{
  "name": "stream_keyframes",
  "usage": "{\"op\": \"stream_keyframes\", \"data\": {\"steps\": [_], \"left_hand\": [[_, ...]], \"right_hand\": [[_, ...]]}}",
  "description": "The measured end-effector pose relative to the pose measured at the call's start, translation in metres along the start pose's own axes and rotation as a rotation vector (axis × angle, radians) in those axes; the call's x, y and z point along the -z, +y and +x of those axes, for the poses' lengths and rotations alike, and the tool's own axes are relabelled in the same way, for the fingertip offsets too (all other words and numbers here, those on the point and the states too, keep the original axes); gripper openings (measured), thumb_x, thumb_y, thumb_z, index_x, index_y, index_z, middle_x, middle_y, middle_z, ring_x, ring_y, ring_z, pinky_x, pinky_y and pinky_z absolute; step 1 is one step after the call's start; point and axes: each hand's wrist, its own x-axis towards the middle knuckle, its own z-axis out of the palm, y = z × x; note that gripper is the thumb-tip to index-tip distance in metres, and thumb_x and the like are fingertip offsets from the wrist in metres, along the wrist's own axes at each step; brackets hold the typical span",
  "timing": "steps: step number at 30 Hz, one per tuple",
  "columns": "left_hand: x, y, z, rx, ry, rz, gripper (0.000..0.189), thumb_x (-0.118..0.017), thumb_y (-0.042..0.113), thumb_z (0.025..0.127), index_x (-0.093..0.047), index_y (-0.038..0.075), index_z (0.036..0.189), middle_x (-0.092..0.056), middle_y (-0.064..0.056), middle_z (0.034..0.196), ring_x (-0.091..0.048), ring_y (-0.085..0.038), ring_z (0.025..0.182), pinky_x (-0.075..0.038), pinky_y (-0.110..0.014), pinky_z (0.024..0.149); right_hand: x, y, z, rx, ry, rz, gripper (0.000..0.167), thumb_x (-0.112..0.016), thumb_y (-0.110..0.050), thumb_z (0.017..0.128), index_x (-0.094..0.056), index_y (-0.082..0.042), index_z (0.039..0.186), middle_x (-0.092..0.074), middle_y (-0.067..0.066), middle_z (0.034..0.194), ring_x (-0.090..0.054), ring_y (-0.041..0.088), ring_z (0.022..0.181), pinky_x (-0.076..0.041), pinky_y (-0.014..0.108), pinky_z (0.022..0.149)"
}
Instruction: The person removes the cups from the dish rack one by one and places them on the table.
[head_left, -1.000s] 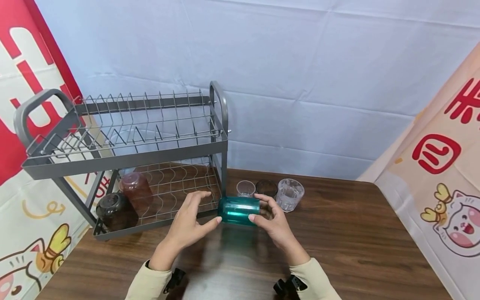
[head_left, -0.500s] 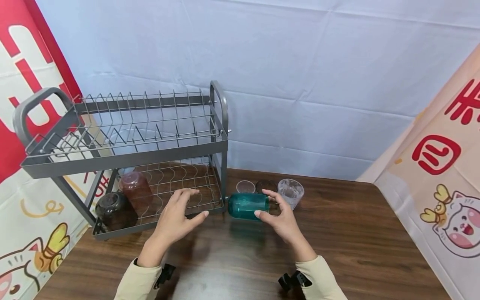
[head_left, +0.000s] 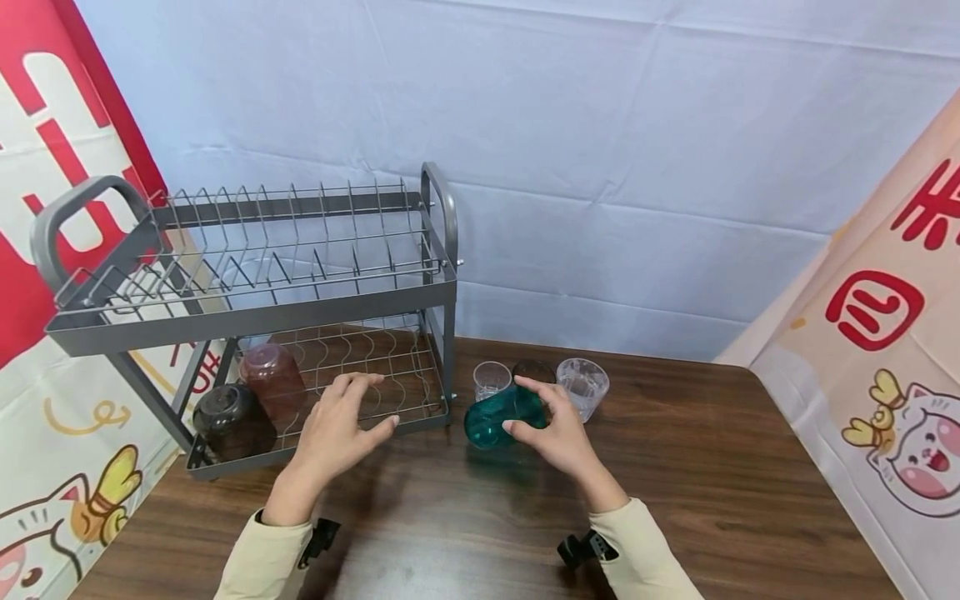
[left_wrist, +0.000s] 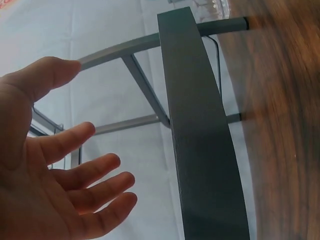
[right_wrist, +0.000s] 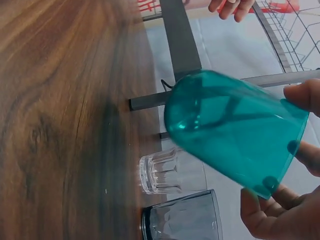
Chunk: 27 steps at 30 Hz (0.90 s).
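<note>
My right hand grips a see-through teal drinking glass near its rim, thumb on one side and fingers on the other. The glass is tilted, its rounded base pointing left and toward the front in the head view. In the right wrist view, the teal glass shows its base nearer the tabletop than its rim. My left hand holds nothing; its fingers are spread and loosely bent in front of the dish rack. The left wrist view shows that hand beside the rack's grey frame.
Behind the teal glass stand a small clear glass, a dark glass and a larger clear glass. A dark glass and a pink glass sit upside down on the rack's lower shelf. The brown table extends right.
The teal glass has moved right, away from the left hand, and gone from lying level to tilted with its base lower. My left hand has drawn back to the left.
</note>
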Motion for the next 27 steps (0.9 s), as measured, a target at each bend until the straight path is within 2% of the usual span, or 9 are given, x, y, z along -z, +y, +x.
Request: {"op": "stream_keyframes", "data": {"steps": [8, 18, 23, 27], "left_hand": [[0.005, -0.007, 0.004, -0.021, 0.002, 0.053, 0.056, -0.075, 0.034, 0.073, -0.058, 0.009, 0.12, -0.057, -0.014, 0.11, -0.054, -0.037, 0.098, -0.043, -0.052, 0.076], [0.013, -0.008, 0.01, -0.001, -0.025, 0.088, 0.052, -0.074, 0.031, 0.074, -0.059, 0.006, 0.118, -0.058, -0.015, 0.106, -0.055, -0.037, 0.095, -0.044, -0.052, 0.072], [0.018, -0.009, 0.013, 0.001, -0.043, 0.117, 0.051, -0.074, 0.031, 0.075, -0.06, 0.006, 0.117, -0.058, -0.014, 0.103, -0.055, -0.034, 0.087, -0.043, -0.05, 0.069], [0.022, -0.01, 0.015, 0.017, -0.061, 0.145, 0.051, -0.074, 0.032, 0.075, -0.06, 0.006, 0.117, -0.057, -0.017, 0.107, -0.054, -0.038, 0.094, -0.041, -0.053, 0.071]], "right_hand": [[-0.004, 0.001, 0.008, 0.037, -0.001, -0.167, 0.06, -0.078, -0.024, 0.074, -0.056, -0.021, 0.129, -0.045, 0.014, 0.123, -0.044, 0.038, 0.11, -0.039, 0.057, 0.084], [-0.006, -0.004, 0.02, 0.08, -0.103, -0.313, 0.058, -0.078, -0.024, 0.074, -0.057, -0.019, 0.128, -0.045, 0.013, 0.118, -0.043, 0.032, 0.106, -0.042, 0.051, 0.079], [-0.008, -0.004, 0.025, 0.078, -0.147, -0.38, 0.059, -0.078, -0.024, 0.074, -0.057, -0.017, 0.128, -0.045, 0.013, 0.118, -0.043, 0.032, 0.106, -0.043, 0.05, 0.077], [-0.009, -0.006, 0.027, 0.083, -0.163, -0.397, 0.058, -0.078, -0.024, 0.073, -0.058, -0.019, 0.127, -0.045, 0.014, 0.12, -0.041, 0.033, 0.108, -0.043, 0.049, 0.077]]}}
